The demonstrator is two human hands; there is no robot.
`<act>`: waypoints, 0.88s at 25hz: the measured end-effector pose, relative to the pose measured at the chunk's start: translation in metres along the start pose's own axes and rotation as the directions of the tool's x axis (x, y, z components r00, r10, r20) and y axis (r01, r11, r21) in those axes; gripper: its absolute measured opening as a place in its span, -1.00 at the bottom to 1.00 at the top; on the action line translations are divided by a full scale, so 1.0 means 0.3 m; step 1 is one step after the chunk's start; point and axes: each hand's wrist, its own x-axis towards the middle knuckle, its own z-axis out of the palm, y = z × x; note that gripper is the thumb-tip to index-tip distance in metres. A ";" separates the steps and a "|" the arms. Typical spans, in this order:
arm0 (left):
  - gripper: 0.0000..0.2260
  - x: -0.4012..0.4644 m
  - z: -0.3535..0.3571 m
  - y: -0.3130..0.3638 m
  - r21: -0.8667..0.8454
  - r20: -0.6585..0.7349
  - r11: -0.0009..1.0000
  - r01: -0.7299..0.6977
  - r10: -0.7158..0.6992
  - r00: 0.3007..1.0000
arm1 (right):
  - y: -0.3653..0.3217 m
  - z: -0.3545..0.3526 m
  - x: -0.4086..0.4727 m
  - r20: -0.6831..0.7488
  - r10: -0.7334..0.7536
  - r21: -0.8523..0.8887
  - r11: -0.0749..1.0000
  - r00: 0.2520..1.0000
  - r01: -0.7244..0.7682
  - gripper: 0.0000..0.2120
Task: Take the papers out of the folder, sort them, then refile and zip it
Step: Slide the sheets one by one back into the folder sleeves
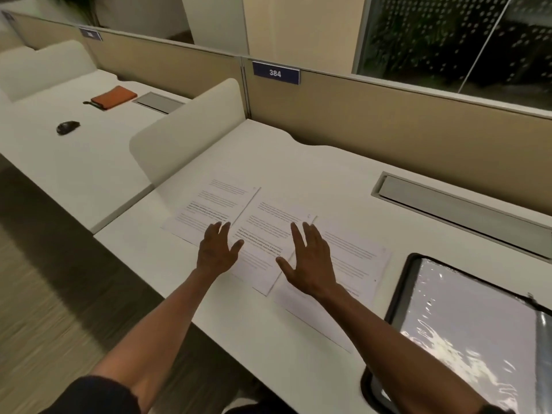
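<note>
White desks run in a row through this office, separated by low cream dividers and backed by a beige partition point(373, 115) with a blue plate reading 384 point(275, 73). At the upper left of the frame, on the neighbour desk, I see a dark mouse point(68, 127) and an orange pouch point(113, 97).

On the near desk point(298, 162), three printed papers lie in a row across the middle of the frame. The left paper point(209, 204) and the middle paper point(270, 231) are edge to edge, and the middle one seems to overlap a little the right paper point(355, 258).

The left hand point(216, 249) hovers over or rests on the lower corner of the left paper, fingers spread and straight, pinching nothing. The right hand point(309, 261) is the same, spread flat where the middle and right sheets meet. If the palms touch the paper I cannot tell.

At the lower right of the frame lies the folder point(472, 324), a clear plastic one with black border, near the right paper but apart from it.

I judge the sorting is in progress. The risk is that a flat palm drags a loose sheet over the smooth desk, so the order mixes or a corner folds. The shiny folder can also slide when the papers are pushed back in.
</note>
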 end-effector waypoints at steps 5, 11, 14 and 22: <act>-0.27 0.271 -0.047 -0.248 0.020 0.024 0.982 0.188 -0.189 0.982 | -0.196 0.151 0.232 0.135 -0.046 -0.077 0.995 0.990 0.057 -0.19; 0.00 0.432 -0.073 -0.424 0.081 0.120 0.908 0.411 -0.418 0.900 | -0.365 0.316 0.395 0.344 -0.047 -0.088 0.993 0.938 0.082 -0.22; 0.04 0.457 -0.057 -0.461 0.104 0.098 0.901 0.421 -0.431 0.897 | -0.386 0.357 0.423 0.414 -0.019 -0.097 0.993 0.910 0.065 -0.21; -0.02 0.496 -0.128 -0.509 0.020 -0.008 0.892 0.452 -0.452 0.892 | -0.360 0.381 0.429 0.462 -0.025 -0.068 0.996 0.887 0.064 -0.22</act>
